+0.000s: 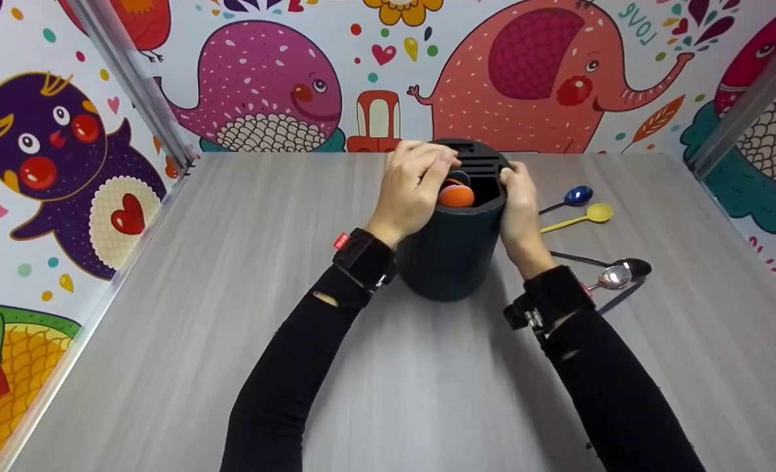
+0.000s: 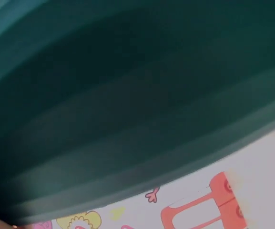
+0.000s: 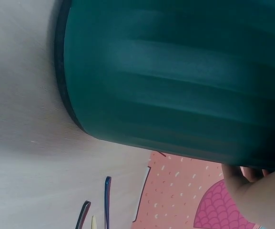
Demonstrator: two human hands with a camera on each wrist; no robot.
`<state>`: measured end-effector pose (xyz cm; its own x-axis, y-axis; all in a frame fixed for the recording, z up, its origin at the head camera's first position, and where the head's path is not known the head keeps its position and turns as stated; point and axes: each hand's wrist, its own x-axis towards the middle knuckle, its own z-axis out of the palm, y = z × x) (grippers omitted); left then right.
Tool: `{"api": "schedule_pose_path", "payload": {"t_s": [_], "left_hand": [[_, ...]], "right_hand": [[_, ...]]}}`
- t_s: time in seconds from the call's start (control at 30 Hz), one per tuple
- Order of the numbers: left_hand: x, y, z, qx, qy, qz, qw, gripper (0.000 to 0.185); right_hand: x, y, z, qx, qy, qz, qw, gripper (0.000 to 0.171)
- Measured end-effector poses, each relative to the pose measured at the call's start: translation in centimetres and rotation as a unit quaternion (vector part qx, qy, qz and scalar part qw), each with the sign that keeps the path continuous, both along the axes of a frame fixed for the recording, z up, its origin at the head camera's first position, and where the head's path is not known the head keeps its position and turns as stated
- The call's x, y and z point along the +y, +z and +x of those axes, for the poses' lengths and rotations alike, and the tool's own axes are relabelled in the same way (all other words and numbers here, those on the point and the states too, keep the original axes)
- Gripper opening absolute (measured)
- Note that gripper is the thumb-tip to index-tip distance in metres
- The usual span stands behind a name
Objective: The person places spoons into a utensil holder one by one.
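Observation:
A dark green ribbed holder (image 1: 452, 252) stands upright in the middle of the table; its wall fills the left wrist view (image 2: 127, 105) and the right wrist view (image 3: 175, 81). An orange spoon bowl (image 1: 456, 196) sticks up inside its open top. My left hand (image 1: 417, 180) reaches over the left rim, fingers curled at the orange spoon and a dark one behind it. My right hand (image 1: 517, 196) grips the holder's right rim and side.
Right of the holder lie loose spoons: a blue one (image 1: 576, 196), a yellow one (image 1: 597, 212), a black one (image 1: 630, 266) and a shiny metal one (image 1: 614, 277). Colourful cartoon walls with metal rails enclose the grey table (image 1: 230, 275) on three sides.

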<state>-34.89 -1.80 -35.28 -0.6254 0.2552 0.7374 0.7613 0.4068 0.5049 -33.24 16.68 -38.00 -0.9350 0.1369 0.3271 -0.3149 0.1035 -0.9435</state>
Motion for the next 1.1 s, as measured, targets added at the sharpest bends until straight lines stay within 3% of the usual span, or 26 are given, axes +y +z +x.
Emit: {"api": "schedule_pose_path", "payload": {"t_s": [0.1,0.2,0.33,0.43,0.53,0.63,0.8,1.1], "left_hand": [[-0.1,-0.5,0.0,0.017,0.008,-0.007,0.9998,0.040],[-0.4,-1.0,0.1,0.029,0.016,-0.037,0.9988,0.066],[-0.7,-1.4,0.3,0.016,0.024,-0.070,0.9971,0.097],[-0.6,-1.8,0.2,0.024,0.035,-0.060,0.9973,0.085],[-0.3,-2.4,-0.1,0.061,0.053,-0.022,0.9965,0.062],[0.0,-3.0,-0.2,0.091,0.068,0.022,0.9933,0.051],[0.2,-3.5,-0.1,0.099,0.072,0.065,0.9903,0.049],[0.4,-4.0,-0.1,0.108,0.069,0.082,0.9884,0.048]], "right_hand": [[-0.1,0.0,0.0,0.004,0.000,0.002,1.000,0.043],[-0.1,-0.1,-0.1,0.005,0.001,0.003,1.000,0.042],[-0.1,-0.1,-0.1,0.003,-0.002,0.005,1.000,0.043],[-0.1,-0.2,-0.1,0.005,-0.005,0.003,1.000,0.043],[-0.2,-0.3,-0.3,0.010,-0.006,-0.002,1.000,0.042],[-0.3,-0.2,-0.3,0.010,-0.005,-0.010,1.000,0.042],[-0.4,-0.1,-0.1,0.010,-0.003,-0.009,1.000,0.042],[-0.2,-0.2,0.1,0.005,-0.002,0.008,1.000,0.042]]}}
